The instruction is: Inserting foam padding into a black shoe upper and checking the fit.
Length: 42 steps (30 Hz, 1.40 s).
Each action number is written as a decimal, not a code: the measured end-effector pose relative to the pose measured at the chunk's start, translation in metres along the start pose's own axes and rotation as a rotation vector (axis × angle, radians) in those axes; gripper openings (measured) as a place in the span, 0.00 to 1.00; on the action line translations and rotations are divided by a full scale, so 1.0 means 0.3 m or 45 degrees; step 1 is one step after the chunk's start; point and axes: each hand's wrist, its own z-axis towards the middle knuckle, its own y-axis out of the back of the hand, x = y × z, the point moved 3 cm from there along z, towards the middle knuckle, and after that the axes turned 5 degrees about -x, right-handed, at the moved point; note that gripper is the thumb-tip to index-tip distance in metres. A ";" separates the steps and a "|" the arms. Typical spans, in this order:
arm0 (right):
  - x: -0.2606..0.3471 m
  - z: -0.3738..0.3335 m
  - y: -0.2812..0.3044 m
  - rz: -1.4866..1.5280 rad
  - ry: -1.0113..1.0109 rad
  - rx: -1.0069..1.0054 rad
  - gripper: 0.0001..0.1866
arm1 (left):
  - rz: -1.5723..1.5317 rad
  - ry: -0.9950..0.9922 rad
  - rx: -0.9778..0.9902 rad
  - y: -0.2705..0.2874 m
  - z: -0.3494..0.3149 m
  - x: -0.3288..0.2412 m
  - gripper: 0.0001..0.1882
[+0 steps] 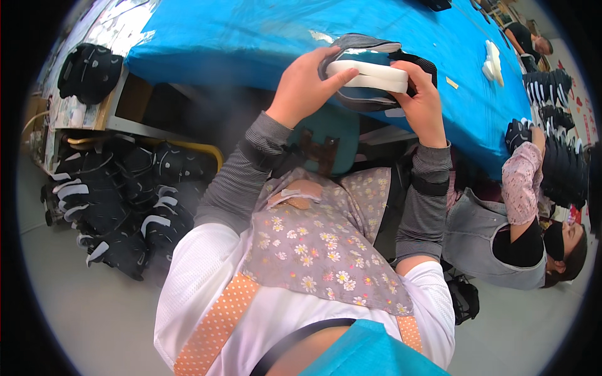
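Both my hands are at the near edge of the blue-covered table [238,44], around a black and dark grey padded fabric piece [360,41] that is spread open. Two stacked white foam pads [370,80] lie within its opening. My left hand [307,86] grips the fabric's left side, with the thumb pressed along the left end of the pads. On the other side, the fingers of my right hand [421,94] are closed around the right end of the pads, beside the black mesh part. The piece hides some of my fingertips.
White foam pads [493,64] and a small yellowish strip [451,83] lie on the table's right. Black gear with white straps [106,200] is heaped at lower left; another black piece [91,72] sits above. A co-worker [495,232] handles black pieces at right; another person [523,41] is farther off.
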 end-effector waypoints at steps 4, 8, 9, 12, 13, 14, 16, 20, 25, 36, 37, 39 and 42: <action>0.024 0.001 -0.009 -0.062 -0.028 -0.008 0.18 | 0.235 -0.040 0.048 0.018 0.028 -0.040 0.27; 0.024 -0.008 -0.021 -0.238 0.031 -0.053 0.20 | 0.274 -0.030 0.040 0.010 0.041 -0.057 0.23; 0.023 -0.013 -0.023 -0.313 0.055 -0.022 0.22 | 0.282 -0.049 0.057 0.006 0.040 -0.055 0.23; 0.001 -0.022 -0.036 -0.073 0.076 -0.173 0.23 | 0.272 -0.032 0.033 -0.006 0.038 -0.048 0.19; -0.004 -0.024 -0.034 -0.090 0.091 -0.150 0.24 | 0.251 -0.031 0.013 -0.008 0.033 -0.051 0.17; -0.014 -0.028 -0.035 -0.088 0.083 -0.171 0.24 | 0.229 -0.029 -0.007 -0.012 0.034 -0.050 0.15; -0.012 -0.040 -0.028 -0.124 0.149 -0.160 0.24 | 0.283 -0.102 -0.034 -0.018 0.035 -0.074 0.15; 0.001 -0.043 -0.028 -0.179 0.249 -0.169 0.22 | 0.392 -0.149 -0.028 -0.012 0.044 -0.074 0.15; -0.006 -0.055 -0.021 -0.146 0.190 -0.136 0.19 | 0.749 -0.371 -0.123 -0.012 0.046 -0.148 0.18; -0.039 -0.077 -0.046 -0.124 0.094 -0.055 0.18 | 0.427 -0.369 -0.105 -0.055 0.070 -0.112 0.11; -0.035 -0.078 -0.045 -0.122 0.079 -0.066 0.18 | 0.432 -0.378 -0.097 -0.054 0.071 -0.110 0.11; -0.031 -0.078 -0.045 -0.119 0.062 -0.090 0.18 | 0.374 -0.302 -0.042 -0.054 0.081 -0.103 0.15; -0.036 -0.078 -0.051 -0.162 0.015 -0.102 0.19 | 0.565 -0.211 -0.099 -0.062 0.066 -0.134 0.22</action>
